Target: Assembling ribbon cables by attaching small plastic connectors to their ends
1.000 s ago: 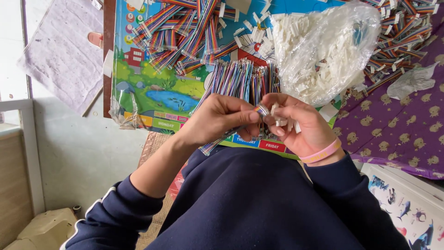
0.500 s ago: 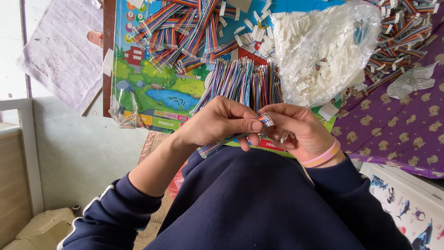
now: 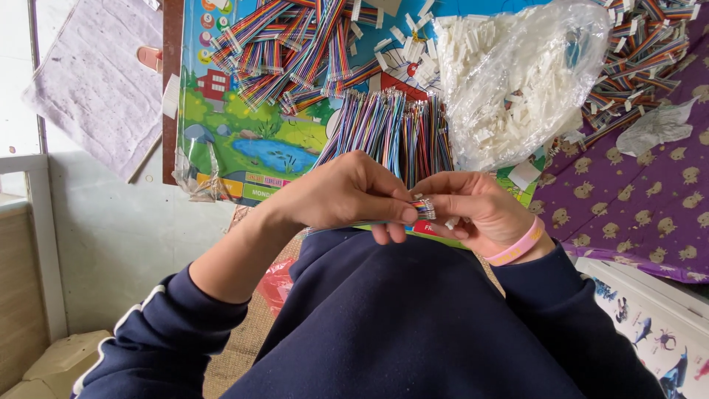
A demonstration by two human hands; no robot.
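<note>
The left hand pinches a striped ribbon cable by its pin end, held above the lap. The right hand closes on that end; whether it holds a white connector, I cannot tell. Seating one seems the step, needing pins lined up.

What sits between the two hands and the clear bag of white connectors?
In the head view, a bundle of multicoloured ribbon wires lies on the picture board between the left hand, right hand and the bag of white connectors.
</note>
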